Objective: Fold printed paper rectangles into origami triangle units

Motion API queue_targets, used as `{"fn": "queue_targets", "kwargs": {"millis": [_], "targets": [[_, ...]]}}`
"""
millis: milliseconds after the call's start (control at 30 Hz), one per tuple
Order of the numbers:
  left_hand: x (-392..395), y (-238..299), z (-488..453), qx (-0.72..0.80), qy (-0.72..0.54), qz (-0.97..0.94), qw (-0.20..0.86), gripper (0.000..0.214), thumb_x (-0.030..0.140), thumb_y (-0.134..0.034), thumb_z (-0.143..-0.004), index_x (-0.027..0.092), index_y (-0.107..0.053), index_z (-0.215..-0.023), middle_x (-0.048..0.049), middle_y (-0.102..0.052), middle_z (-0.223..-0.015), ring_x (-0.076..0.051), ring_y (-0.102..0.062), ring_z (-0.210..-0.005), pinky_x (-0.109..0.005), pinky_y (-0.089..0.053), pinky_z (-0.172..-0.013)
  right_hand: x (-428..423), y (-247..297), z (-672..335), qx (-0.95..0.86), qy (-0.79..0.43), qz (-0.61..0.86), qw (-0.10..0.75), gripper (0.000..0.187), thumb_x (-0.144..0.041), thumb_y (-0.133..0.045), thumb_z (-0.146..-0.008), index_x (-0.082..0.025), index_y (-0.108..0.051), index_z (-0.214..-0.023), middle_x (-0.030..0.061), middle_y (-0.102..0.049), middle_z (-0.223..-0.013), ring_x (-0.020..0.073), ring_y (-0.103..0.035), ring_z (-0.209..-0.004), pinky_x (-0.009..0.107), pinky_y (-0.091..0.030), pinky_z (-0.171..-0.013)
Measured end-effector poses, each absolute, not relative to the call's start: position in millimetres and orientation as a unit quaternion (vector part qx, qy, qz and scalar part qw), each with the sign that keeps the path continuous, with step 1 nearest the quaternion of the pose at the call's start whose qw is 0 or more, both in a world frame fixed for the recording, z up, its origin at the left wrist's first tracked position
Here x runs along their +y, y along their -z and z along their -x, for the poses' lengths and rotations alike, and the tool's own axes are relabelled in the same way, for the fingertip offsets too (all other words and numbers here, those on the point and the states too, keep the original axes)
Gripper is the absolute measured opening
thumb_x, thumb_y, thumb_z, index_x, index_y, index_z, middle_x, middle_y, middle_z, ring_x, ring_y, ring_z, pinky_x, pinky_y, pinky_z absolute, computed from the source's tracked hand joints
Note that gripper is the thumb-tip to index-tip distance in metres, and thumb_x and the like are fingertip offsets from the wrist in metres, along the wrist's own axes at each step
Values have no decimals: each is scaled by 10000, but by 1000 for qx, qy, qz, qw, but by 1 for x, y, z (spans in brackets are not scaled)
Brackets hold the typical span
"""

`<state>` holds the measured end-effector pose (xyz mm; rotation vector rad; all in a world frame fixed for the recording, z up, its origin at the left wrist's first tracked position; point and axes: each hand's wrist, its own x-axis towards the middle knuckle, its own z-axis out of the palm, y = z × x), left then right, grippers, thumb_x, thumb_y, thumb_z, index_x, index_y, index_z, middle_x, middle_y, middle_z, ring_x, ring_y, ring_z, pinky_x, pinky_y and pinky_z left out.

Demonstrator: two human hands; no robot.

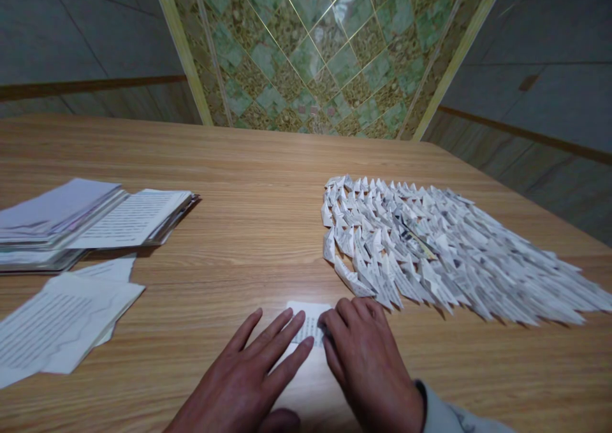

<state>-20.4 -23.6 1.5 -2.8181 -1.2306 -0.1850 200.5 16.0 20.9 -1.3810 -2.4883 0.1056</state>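
A small piece of printed paper (308, 321) lies on the wooden table in front of me, between my two hands. My left hand (261, 372) is spread palm down, its fingertips resting on or beside the paper's left side. Curled at the paper's right edge, my right hand (363, 350) has its fingers closed on that edge; the fingertips are partly hidden. Just beyond the right hand stand many folded paper boats (430, 248) in tight rows, made from printed pages.
On the left of the table (229, 229) sits a stack of papers and booklets (129, 216). Nearer me, loose torn printed sheets (62, 318) overlap. Behind the table rises a green and brown diamond-tiled wall (310, 57), with grey walls on both sides.
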Motion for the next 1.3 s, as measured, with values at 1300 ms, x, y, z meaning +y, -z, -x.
{"fn": "queue_targets", "kwargs": {"millis": [1300], "targets": [[14,-31,0,-349,305,881,-100,201,83,-452,-983,221,-595,-952,-6,-695,-901,-161,-636,-919,-495,-202,-1185,17,-40,-210,-840,-200,358,355,299,-34,-430,-934,-193,-608,-1115,48,-644,-904,216,-539,-851,336,-408,-754]]}}
